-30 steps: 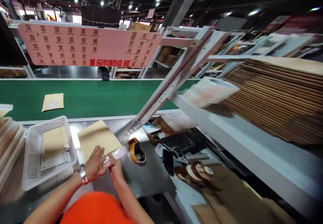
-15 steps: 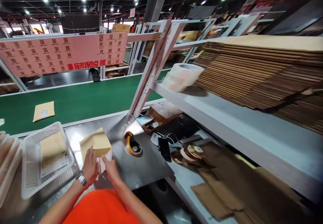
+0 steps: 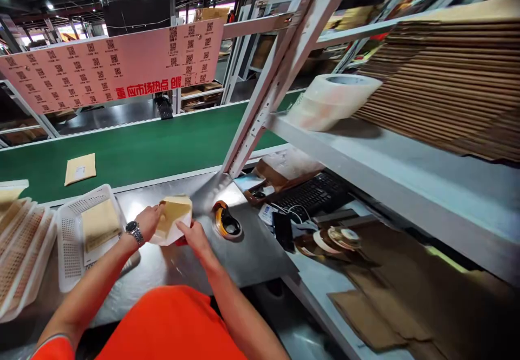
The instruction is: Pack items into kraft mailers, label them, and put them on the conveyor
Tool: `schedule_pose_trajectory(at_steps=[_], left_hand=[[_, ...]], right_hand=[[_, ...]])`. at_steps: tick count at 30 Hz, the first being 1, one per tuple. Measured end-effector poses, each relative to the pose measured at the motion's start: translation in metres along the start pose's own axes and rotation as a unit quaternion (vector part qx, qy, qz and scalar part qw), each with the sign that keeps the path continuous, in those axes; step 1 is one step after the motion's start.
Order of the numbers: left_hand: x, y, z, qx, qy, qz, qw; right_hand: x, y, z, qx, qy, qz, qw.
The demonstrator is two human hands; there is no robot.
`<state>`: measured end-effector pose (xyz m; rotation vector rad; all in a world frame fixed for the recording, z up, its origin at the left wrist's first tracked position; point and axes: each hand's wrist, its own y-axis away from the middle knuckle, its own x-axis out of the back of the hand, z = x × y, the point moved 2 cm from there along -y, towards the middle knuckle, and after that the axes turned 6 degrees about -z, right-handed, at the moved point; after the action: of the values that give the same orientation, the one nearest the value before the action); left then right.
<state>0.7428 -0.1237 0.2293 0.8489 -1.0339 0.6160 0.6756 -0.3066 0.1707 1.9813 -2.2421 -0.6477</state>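
Observation:
A tan padded envelope (image 3: pixel 177 211) with a whitish inner flap is held over the metal table, its mouth facing me. My left hand (image 3: pixel 148 222), with a watch on the wrist, grips the envelope's left edge. On its lower right corner, my right hand (image 3: pixel 195 236) pinches the pale flap. A bit of red shows beside the right fingers; I cannot make out what it is. Just right of my hands lies a tape dispenser (image 3: pixel 226 222), orange and black. At my left is a white perforated basket (image 3: pixel 67 260) with another tan envelope (image 3: pixel 98 222) and a white paper in it.
Beyond the metal table (image 3: pixel 252 252) runs a green conveyor belt (image 3: pixel 174 151) carrying one labelled envelope (image 3: pixel 80 169). Stacked baskets (image 3: pixel 28 252) stand far left. A shelf (image 3: pixel 385 170) at right bears clear tape rolls (image 3: pixel 331 103) and flattened cartons (image 3: pixel 450 78). Below are a keyboard (image 3: pixel 312 195) and phone (image 3: pixel 283 231).
The envelope has come up off the table and been turned, its mouth spread wider. My left hand has gone from lying on it to gripping its edge. The view has shifted.

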Motion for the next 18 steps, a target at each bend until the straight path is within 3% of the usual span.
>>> schedule_pose_trajectory(at_steps=[6, 10, 14, 18], left_hand=[[0.028, 0.01, 0.018, 0.003, -0.06, -0.057, 0.997], [0.032, 0.024, 0.026, -0.001, -0.093, -0.091, 0.991], [0.041, 0.035, 0.027, -0.003, -0.095, -0.06, 0.994], [0.051, 0.036, 0.029, 0.017, -0.134, -0.11, 0.985]], right_hand=[[0.002, 0.003, -0.02, -0.013, 0.04, -0.03, 0.999], [-0.004, 0.016, -0.009, -0.055, 0.086, -0.059, 0.993], [-0.009, 0.025, 0.003, -0.054, 0.073, -0.065, 0.994], [-0.014, 0.022, 0.014, -0.1, 0.094, -0.068, 0.988]])
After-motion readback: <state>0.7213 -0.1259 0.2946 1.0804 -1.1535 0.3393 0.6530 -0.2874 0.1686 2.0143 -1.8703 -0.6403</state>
